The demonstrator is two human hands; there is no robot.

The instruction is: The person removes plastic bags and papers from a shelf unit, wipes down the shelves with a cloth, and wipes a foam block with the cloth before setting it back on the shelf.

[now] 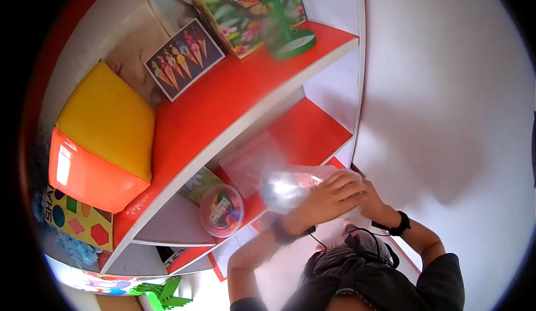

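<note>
My left hand is closed on a clear, shiny plastic thing, which looks like a bag or a soft container; blur and glare hide its exact kind. Its fingers lie across the right end of the plastic. My right hand is at that same end, partly hidden behind the left hand and the plastic, and it seems to grip it too. The plastic is held in front of the lower red shelf. Just left of it, a round clear tub with colourful pieces inside sits near the shelf edge.
On the upper red shelf stand a yellow and orange cube, an ice-cream picture card, a butterfly picture block and a green number stand. A shapes board and green plastic items are lower left. A white wall borders the right.
</note>
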